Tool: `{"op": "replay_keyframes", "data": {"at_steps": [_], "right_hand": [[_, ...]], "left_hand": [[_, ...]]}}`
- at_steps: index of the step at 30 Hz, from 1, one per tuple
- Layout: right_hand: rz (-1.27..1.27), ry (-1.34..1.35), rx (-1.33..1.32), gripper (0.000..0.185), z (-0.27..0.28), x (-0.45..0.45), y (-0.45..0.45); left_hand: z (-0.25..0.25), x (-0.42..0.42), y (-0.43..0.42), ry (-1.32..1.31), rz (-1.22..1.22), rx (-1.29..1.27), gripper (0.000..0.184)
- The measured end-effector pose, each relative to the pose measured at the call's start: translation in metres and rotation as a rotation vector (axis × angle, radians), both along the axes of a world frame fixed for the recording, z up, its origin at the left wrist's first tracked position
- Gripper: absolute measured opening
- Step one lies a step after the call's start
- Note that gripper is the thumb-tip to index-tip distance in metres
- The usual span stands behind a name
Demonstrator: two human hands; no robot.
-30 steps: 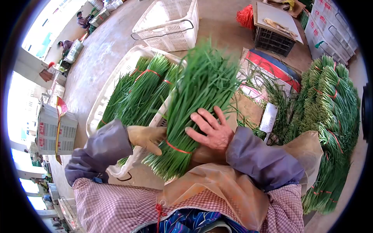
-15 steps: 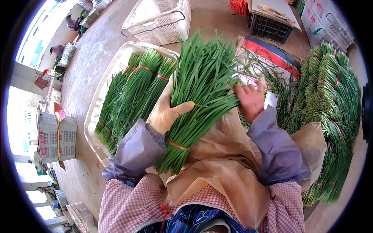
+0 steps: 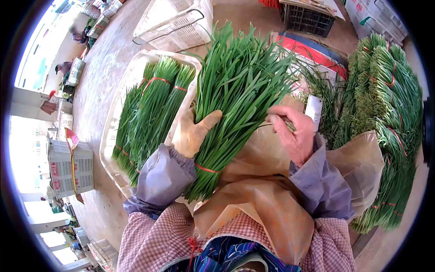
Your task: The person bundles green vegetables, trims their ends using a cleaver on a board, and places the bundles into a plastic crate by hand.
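Observation:
A large bunch of green garlic chives (image 3: 238, 86) lies across my lap, its leaves fanned out away from me. A red band (image 3: 207, 168) ties it near the cut ends. My left hand (image 3: 194, 132), in a tan glove, is closed around the bunch's left side with the thumb on top. Beside the right edge of the leaves, my bare right hand (image 3: 294, 131) is pinched closed. A thin green chive leaf (image 3: 266, 125) shows at its fingertips. Just behind that hand is a flat, pale metallic piece (image 3: 313, 110), its kind unclear.
At left, a white crate (image 3: 107, 136) holds several tied bunches. More banded bunches (image 3: 385, 104) are piled at right. Loose leaves (image 3: 328, 86) lie on red-and-white sacking. Another white crate (image 3: 174, 27) and a black crate (image 3: 308, 21) stand ahead. People sit far left.
My right hand has drawn back toward me from the leaves and turned, its fingers now pinched. The left hand keeps its hold on the bunch. The view has shifted slightly.

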State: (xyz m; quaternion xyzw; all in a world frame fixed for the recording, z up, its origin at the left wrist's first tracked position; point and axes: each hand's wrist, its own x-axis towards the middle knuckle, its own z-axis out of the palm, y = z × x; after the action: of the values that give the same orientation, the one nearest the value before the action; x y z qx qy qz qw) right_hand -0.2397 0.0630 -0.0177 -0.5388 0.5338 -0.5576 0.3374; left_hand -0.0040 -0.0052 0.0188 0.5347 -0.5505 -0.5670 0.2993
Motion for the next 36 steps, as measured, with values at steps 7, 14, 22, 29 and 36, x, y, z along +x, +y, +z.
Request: {"op": "replay_keyframes", "data": {"at_steps": [7,14,22,29,36], "right_hand": [[0.159,0.215,-0.144,0.009,-0.015,0.015,-0.027],[-0.149,-0.335,0.089,0.015,-0.032,-0.001,-0.030],[-0.036,0.064,-0.377,0.016,0.024,0.005,-0.025],[0.171,0.730,-0.274,0.013,0.015,0.028,-0.035],[-0.112,0.255,-0.225,0.009,0.005,0.015,-0.047]], "left_hand": [[-0.005,-0.003,-0.002,-0.087,0.018,-0.042,0.037],[-0.021,-0.004,-0.004,0.065,0.006,-0.064,0.037],[-0.008,-0.014,0.001,-0.001,0.006,-0.147,0.038],[-0.007,-0.012,0.000,-0.143,-0.005,-0.193,0.038],[-0.023,-0.007,-0.006,0.006,-0.035,-0.182,0.038]]}}
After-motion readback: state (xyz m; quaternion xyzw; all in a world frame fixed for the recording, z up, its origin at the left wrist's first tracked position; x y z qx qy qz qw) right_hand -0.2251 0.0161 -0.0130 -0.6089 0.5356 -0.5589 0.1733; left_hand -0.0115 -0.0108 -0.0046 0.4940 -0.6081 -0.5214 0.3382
